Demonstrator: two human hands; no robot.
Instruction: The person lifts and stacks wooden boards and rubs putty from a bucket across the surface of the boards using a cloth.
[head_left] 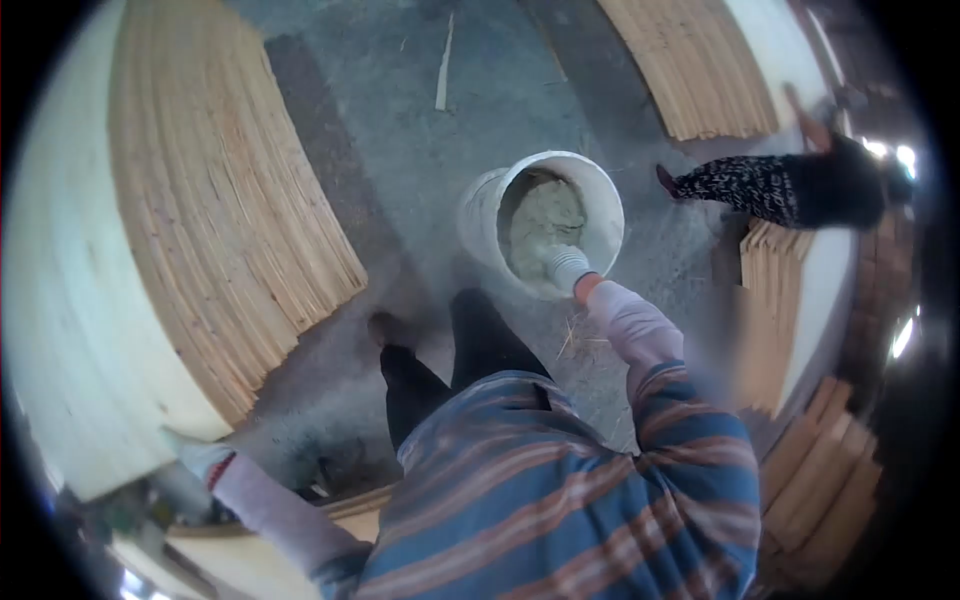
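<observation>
A white bucket (606, 190) stands on the floor in front of me, holding a pale grey-green, thick paste (545, 212). My right hand (568, 264), in a white knitted glove, reaches over the near rim into it. Its fingers are lost against the paste, so whatever they hold is hidden. Far to the left, my left hand (202, 458), gloved too, is at the near corner of a tall stack of thin wood sheets (215, 210). Its fingers look stretched out along the pale top sheet (80, 330), though they are faint and small.
Another person (800, 185) in dark patterned trousers is at the right, beside a second sheet stack (695, 65). A smaller stack (770, 300) lies nearer on that side, with wooden boards (820, 470) below. A wood sliver (444, 65) lies on the concrete floor (390, 120).
</observation>
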